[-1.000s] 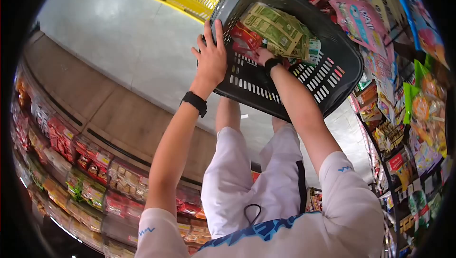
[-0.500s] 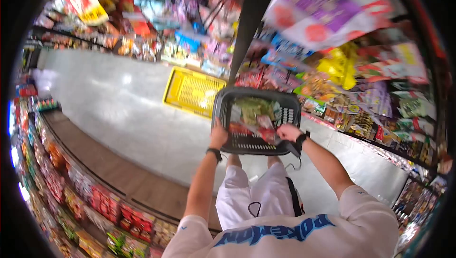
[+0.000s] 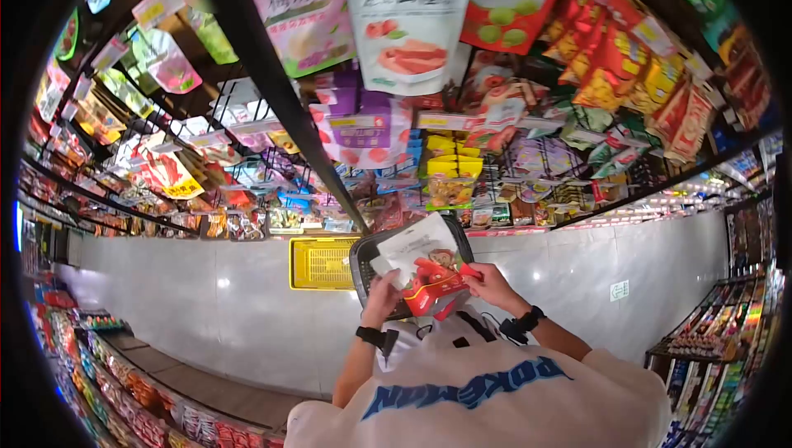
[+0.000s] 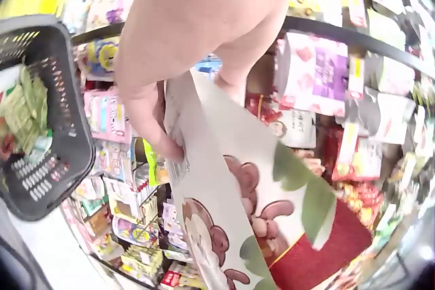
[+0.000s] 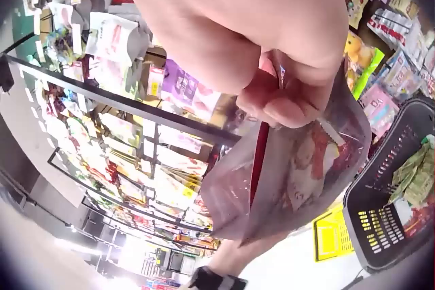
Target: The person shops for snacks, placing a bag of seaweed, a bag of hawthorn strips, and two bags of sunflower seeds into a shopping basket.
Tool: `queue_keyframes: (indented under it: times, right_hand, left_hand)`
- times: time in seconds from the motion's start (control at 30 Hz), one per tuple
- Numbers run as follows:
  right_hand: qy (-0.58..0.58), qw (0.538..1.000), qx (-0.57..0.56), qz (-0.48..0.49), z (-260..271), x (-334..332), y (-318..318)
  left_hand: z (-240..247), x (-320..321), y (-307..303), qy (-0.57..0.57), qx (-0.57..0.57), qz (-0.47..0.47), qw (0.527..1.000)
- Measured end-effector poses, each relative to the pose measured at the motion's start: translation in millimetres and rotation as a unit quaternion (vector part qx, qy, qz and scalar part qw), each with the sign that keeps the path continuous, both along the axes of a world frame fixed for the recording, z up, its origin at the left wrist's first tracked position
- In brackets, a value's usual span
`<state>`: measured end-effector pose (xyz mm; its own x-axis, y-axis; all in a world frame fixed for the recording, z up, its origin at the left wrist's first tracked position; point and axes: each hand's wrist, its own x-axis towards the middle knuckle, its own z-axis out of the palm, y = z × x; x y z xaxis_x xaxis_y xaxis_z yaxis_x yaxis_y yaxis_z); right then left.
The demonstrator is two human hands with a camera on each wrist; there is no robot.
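Note:
My left hand [image 3: 381, 295] and right hand [image 3: 492, 287] hold a white and red snack pouch [image 3: 437, 283] by its opposite sides, overlapping the dark shopping basket [image 3: 356, 271] in the head view. In the left wrist view, the left hand [image 4: 204, 25] pinches the white upper part; brown rounded shapes and green leaves are printed below, above a red band. Fingers and thumb of the right hand [image 5: 265, 38] grip the pouch's edge in the right wrist view, where its face looks greyish. Green packets [image 4: 30, 103] lie inside the dark basket.
A yellow basket [image 3: 318, 266] stands on the grey floor [image 3: 247, 316] beside the dark one. Ahead, racks of hanging snack bags [image 3: 412, 27] rise around a dark post [image 3: 280, 93]. Low shelves of packets [image 3: 148, 398] run behind at the left, with more shelving [image 3: 709, 341] at the right.
My left hand has left the basket's rim, and the right hand has come up out of the basket. Both now hold the pouch. The head view has swung up toward the racks.

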<state>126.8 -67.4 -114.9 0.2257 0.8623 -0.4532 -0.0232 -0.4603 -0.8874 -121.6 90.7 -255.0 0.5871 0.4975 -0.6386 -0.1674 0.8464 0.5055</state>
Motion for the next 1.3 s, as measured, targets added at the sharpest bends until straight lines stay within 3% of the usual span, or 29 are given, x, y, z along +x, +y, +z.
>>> queue_keyframes:
  times: [0.03, 0.07, 0.17, 0.23, 0.3, 0.33, 0.37, 0.43, 0.53, 0.63, 0.67, 0.77, 0.87, 0.97, 1.1, 1.17, 1.2, 1.27, 1.3]
  right_hand:
    - [-0.011, 1.0, 0.015, 0.006, 2, 1, -5]
    - [-0.021, 0.999, 0.025, 0.015, 3, 3, -8]
    - [0.015, 1.0, -0.001, 0.017, 39, 7, -14]
    - [-0.071, 0.994, -0.006, 0.08, 65, 17, -15]
    - [-0.153, 0.969, 0.012, 0.195, 50, 39, -19]
    - [-0.218, 0.951, 0.033, 0.218, 39, 47, -19]
    - [-0.283, 0.927, 0.058, 0.238, 31, 55, -14]
    - [-0.304, 0.912, 0.07, 0.266, 25, 67, -4]
    - [-0.138, 0.957, 0.246, 0.062, 42, 51, 15]
    - [-0.071, 0.976, 0.205, -0.035, 61, 45, 23]
    - [-0.057, 0.964, 0.25, -0.07, 39, 50, 28]
    - [-0.017, 0.96, 0.242, -0.141, 52, 61, 29]
    - [0.01, 0.969, 0.199, -0.149, 33, 81, 31]
    - [-0.016, 0.955, 0.227, -0.192, 43, 97, 34]
    - [-0.111, 0.923, 0.281, -0.237, 50, 137, 39]
    - [-0.112, 0.924, 0.259, -0.258, 65, 150, 44]
    - [-0.193, 0.906, 0.276, -0.257, 69, 159, 51]
    - [-0.241, 0.888, 0.284, -0.27, 74, 169, 57]
    - [-0.264, 0.877, 0.289, -0.277, 81, 171, 60]
  left_hand:
    - [21, 5, -1, 0.047, 0.03, -0.001, 0.998]
    - [40, 12, -3, -0.014, 0.035, 0.065, 0.997]
    - [56, 9, 1, 0.027, 0.151, 0.11, 0.982]
    - [91, 13, 1, 0.034, 0.206, 0.105, 0.972]
    - [114, 19, 4, 0.107, 0.28, 0.068, 0.951]
    - [124, 23, 4, 0.076, 0.32, 0.073, 0.942]
    - [105, 17, 14, 0.164, 0.351, 0.026, 0.922]
    - [159, 36, 2, 0.088, 0.352, 0.062, 0.93]
    - [178, 48, -4, 0.085, 0.374, 0.048, 0.922]
    - [184, 57, -9, 0.054, 0.381, 0.045, 0.922]
    - [194, 58, -13, 0.103, 0.392, 0.023, 0.914]
    - [189, 70, -19, 0.082, 0.42, 0.008, 0.904]
    - [160, 69, -11, 0.141, 0.41, -0.041, 0.9]
    - [169, 85, -15, 0.092, 0.392, -0.008, 0.915]
    - [159, 86, 5, 0.154, 0.476, 0.047, 0.865]
    - [171, 87, 16, 0.201, 0.54, 0.057, 0.815]
    - [174, 89, 23, 0.225, 0.562, 0.067, 0.793]
    - [181, 88, 34, 0.276, 0.61, 0.079, 0.739]
    - [178, 87, 40, 0.268, 0.62, 0.073, 0.734]
